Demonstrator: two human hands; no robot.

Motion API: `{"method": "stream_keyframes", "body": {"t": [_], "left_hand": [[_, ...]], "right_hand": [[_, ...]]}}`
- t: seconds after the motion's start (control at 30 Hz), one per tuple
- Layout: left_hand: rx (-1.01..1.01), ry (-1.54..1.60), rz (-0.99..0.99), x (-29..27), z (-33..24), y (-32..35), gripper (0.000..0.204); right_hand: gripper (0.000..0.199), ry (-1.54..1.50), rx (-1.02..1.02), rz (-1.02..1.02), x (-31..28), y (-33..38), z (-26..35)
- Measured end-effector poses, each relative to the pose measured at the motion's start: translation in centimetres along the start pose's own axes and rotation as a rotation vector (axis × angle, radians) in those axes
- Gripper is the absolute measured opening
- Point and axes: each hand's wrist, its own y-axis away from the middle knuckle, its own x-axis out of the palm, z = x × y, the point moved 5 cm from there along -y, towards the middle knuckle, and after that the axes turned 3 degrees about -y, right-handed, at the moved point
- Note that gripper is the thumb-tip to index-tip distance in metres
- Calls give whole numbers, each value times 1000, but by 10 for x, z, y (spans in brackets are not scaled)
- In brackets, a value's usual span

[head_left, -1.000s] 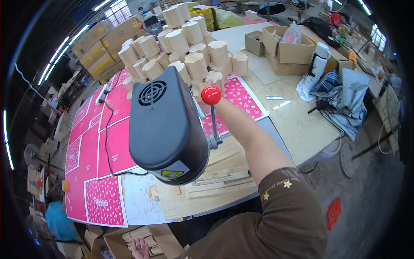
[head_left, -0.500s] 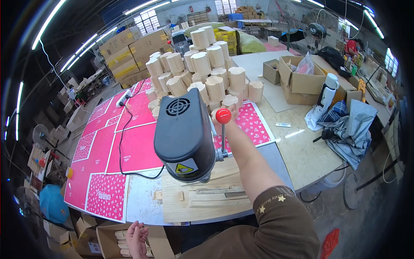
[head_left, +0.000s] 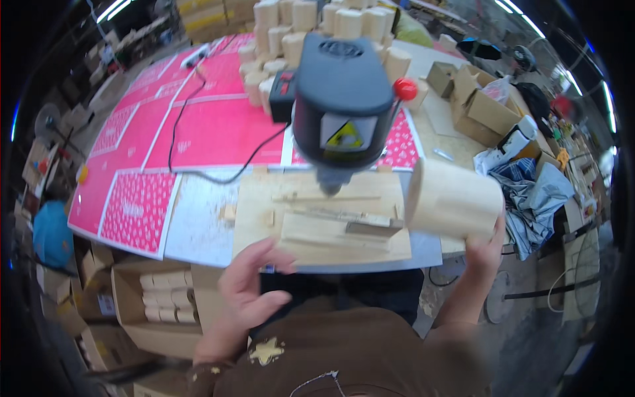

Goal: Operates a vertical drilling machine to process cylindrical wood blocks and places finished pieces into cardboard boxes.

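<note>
My right hand (head_left: 485, 251) grips a pale, rounded wooden block (head_left: 456, 198) from below and behind, holding it on its side above the bench's right front edge. My left hand (head_left: 248, 284) is open, thumb apart from the fingers and nothing in it, near the front edge of the wooden base board (head_left: 256, 218). On that board are thin wooden strips and a metal piece (head_left: 374, 228). Over it stands the black head of a bench drill (head_left: 340, 92), with a red ball-ended lever (head_left: 405, 88) at its right. The drill's lower end is blurred.
Behind the drill, similar wooden blocks (head_left: 301, 49) are piled on pink printed sheets (head_left: 225, 132). A black cable (head_left: 173, 145) crosses them. An open carton (head_left: 486, 109) and grey cloth (head_left: 542, 205) lie right. Below left, a carton (head_left: 155, 334) holds several blocks.
My right hand has come back from the pile with a wooden block in it. The left hand has risen from near the lower carton toward the board and opened. The view has tilted down.
</note>
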Motion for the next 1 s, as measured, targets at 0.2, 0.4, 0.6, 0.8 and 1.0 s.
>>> {"method": "stream_keyframes", "body": {"t": [0.2,0.4,0.6,0.8,1.0], "left_hand": [[-207,37,-53,25,14,-5,73],[-446,210,-432,-48,54,44,55],[-293,-88,-530,-80,70,34,54],[-428,-173,-370,-63,116,33,59],[-579,-54,-402,-56,116,30,57]], "right_hand": [[92,118,-60,395,124,43,-23],[82,368,-112,609,136,44,-49],[41,1144,-140,334,79,23,-96],[30,812,-73,377,66,11,-123],[30,718,-2,452,61,5,-129]]}}
